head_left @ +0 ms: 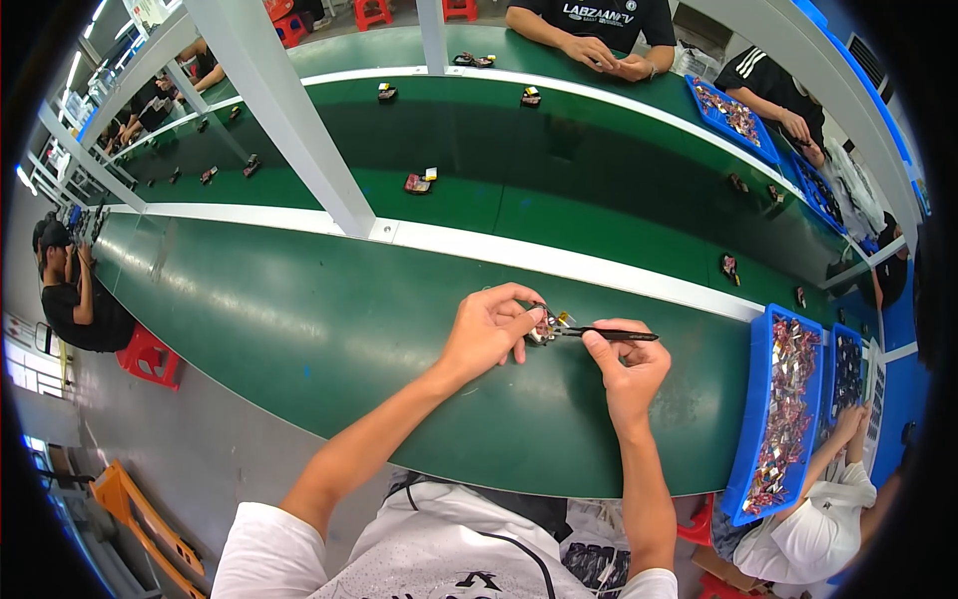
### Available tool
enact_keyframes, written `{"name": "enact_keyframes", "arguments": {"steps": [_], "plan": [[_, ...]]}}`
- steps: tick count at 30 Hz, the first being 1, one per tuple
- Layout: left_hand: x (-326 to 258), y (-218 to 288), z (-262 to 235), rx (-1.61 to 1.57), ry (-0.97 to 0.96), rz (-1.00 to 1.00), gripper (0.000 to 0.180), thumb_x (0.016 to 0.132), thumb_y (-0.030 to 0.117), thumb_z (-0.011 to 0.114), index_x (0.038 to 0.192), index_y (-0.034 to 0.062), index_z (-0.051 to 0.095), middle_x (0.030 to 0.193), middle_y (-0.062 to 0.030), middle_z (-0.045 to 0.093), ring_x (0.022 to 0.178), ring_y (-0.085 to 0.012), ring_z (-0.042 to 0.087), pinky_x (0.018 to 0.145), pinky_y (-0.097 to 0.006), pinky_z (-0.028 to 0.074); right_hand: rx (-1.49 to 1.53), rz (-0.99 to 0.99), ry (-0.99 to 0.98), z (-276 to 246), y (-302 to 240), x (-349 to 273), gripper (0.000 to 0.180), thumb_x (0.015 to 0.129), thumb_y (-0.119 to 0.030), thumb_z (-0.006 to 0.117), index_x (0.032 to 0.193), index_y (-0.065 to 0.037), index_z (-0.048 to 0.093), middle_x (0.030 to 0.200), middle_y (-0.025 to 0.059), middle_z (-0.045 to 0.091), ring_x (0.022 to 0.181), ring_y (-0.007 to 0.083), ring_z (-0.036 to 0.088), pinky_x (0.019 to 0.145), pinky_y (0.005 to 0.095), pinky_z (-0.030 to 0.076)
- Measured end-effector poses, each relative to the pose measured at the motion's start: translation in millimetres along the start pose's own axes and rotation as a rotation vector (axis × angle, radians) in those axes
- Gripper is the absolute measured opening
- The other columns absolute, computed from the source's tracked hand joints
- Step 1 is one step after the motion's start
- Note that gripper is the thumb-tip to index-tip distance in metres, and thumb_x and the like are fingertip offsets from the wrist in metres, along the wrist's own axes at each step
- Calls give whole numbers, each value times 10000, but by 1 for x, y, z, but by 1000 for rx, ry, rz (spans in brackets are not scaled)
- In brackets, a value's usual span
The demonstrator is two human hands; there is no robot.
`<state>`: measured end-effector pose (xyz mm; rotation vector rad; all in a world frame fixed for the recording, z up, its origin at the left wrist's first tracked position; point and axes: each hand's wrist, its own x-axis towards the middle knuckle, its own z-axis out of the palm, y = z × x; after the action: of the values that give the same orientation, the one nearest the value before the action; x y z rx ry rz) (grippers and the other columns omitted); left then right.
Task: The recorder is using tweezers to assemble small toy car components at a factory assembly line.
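Over the green tabletop (259, 299), my left hand (489, 327) pinches a small electronic assembly (545, 329) with dark, metallic and yellow parts. Its finer details are too small to make out. My right hand (633, 375) is closed around black tweezers (627, 335), whose tips point left and reach the assembly. The fingers of both hands are close together, with the assembly between them.
A blue bin (741, 474) heaped with small wired parts stands to my right, with a second blue bin (836, 399) beyond it. Ahead, past a white rail (519, 262), a green conveyor (439, 135) carries several small assemblies. A white post (289, 110) rises at left. Co-workers sit around.
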<state>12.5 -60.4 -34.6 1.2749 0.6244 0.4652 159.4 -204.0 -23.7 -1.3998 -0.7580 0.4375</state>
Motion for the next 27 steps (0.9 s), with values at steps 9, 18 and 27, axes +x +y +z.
{"name": "enact_keyframes", "arguments": {"steps": [9, 18, 27], "plan": [[-3, -2, 8, 55, 85, 78, 131, 944, 39, 663, 1036, -42, 615, 782, -87, 717, 497, -76, 573, 444, -242, 424, -155, -94, -68, 3, 3, -4, 113, 810, 30, 802, 898, 32, 731, 810, 39, 709, 532, 15, 479, 496, 185, 350], [-5, 0, 6, 47, 116, 68, 136, 936, 27, 666, 1029, -47, 599, 763, -84, 709, 479, -71, 551, 431, -240, 408, -224, -107, -26, 6, 1, -4, 115, 805, 30, 810, 891, 33, 734, 727, 10, 669, 508, 6, 452, 477, 189, 327], [-5, 0, 6, 76, 129, 81, 132, 933, 40, 667, 1018, -44, 610, 747, -71, 700, 473, -63, 539, 428, -241, 399, -274, -127, -9, 6, 3, -4, 134, 791, 11, 829, 891, 35, 743, 742, 23, 679, 487, 9, 433, 468, 197, 311]]}}
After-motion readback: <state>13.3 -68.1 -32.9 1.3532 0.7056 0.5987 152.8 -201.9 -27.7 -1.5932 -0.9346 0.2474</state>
